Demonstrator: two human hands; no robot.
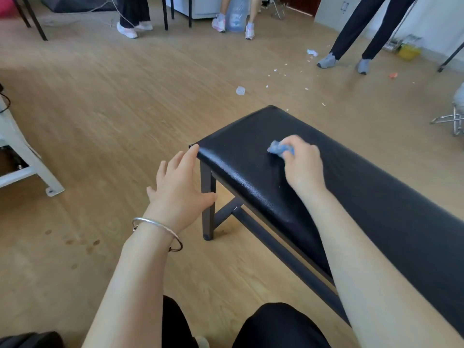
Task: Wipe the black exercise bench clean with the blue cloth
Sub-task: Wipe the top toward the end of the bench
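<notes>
The right hand (302,165), fingers curled round the cloth (280,148) mid-frame, should press long overlapping strokes along the tabletop (238,169) while the straight-fingered left hand (178,182) steadies its corner.

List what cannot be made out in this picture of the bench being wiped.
Head view: most of the blue cloth is hidden inside the right hand.
Head view: the black bench is cut off by the right edge.
Head view: pale specks on the bench are too small to identify.
</notes>
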